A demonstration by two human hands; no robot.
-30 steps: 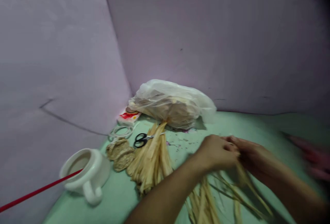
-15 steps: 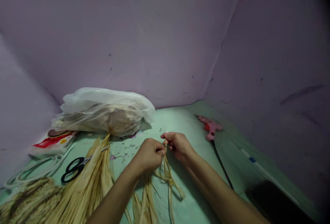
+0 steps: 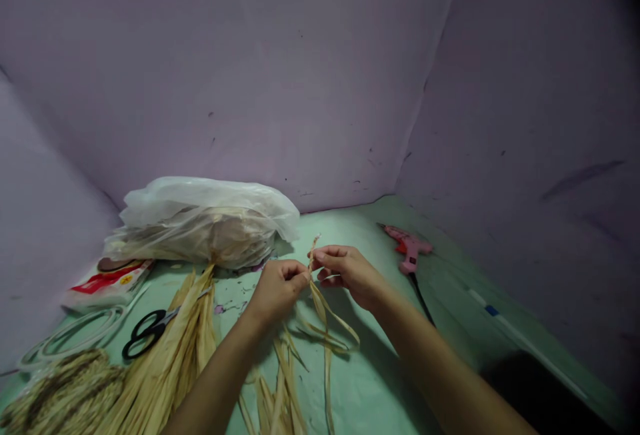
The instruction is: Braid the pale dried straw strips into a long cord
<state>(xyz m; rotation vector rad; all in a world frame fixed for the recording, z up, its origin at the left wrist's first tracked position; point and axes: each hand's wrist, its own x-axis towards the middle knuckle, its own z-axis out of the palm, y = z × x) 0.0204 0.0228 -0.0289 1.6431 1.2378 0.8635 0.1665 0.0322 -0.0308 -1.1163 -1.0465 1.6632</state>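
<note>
Between my two hands is a thin braid (image 3: pixel 315 246) of straw-coloured dried fibre, its narrow tip pointing up. My left hand (image 3: pixel 280 288) pinches the braid low down, thumb against the curled fingers. From the other side my right hand (image 3: pixel 345 271) grips it with thumb and forefinger, the other fingers loosely bent. Loose fibre strips (image 3: pixel 327 315) hang from the braid toward the green tabletop. Under and beside my left forearm lie more fibre strips (image 3: pixel 283 388).
A large fibre bundle (image 3: pixel 165 361) lies left, with black-handled scissors (image 3: pixel 150 331) against it. Behind stand a plastic bag (image 3: pixel 200 221) and a red-and-white packet (image 3: pixel 110 281). Far left are a white cable (image 3: pixel 75 338) and braided rope (image 3: pixel 65 388). At right lies a pink glue gun (image 3: pixel 410 245).
Both hands have shifted slightly left, and the braid's tip now shows above the fingers. My right hand's fingers are more opened out. The hanging strips have swung and spread apart.
</note>
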